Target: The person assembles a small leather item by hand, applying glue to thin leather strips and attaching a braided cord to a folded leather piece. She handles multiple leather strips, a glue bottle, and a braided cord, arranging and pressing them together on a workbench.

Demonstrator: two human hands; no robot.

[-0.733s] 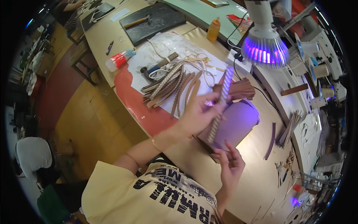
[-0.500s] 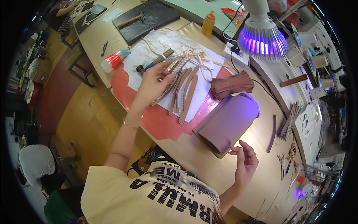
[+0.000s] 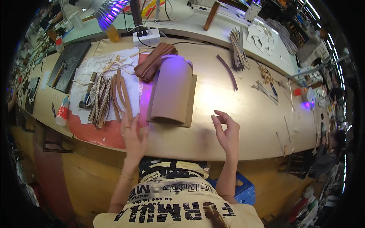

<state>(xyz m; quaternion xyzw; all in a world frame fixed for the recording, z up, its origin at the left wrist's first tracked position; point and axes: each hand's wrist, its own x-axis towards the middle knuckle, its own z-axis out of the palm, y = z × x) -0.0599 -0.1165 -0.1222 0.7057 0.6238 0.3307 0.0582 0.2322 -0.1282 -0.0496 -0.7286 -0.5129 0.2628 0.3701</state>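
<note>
Leather strips (image 3: 110, 97), brown and tan, some braided, lie fanned on a white sheet (image 3: 131, 81) at the left part of the workbench (image 3: 243, 125); the sheet rests on a red mat (image 3: 102, 133) that reaches the bench's near edge. Largest item: the tan wooden bench itself, curved by the lens. Next, a brown leather roll (image 3: 171, 93) lies on a flat board in the middle of the bench, violet light on its far end. A black slab (image 3: 70, 62) with a mallet sits far left. A stack of dark brown straps (image 3: 154, 60) leans just behind the roll. A white power strip (image 3: 146, 38) stands at the back edge. Red-and-white glue bottle (image 3: 62, 112), lying left of the sheet, label unreadable. Left hand (image 3: 133, 138): open, fingers spread, empty, over the red mat just below the strips. Right hand (image 3: 227, 133): raised above bare bench, fingers loosely curled, thumb and forefinger close, holding nothing visible.
</note>
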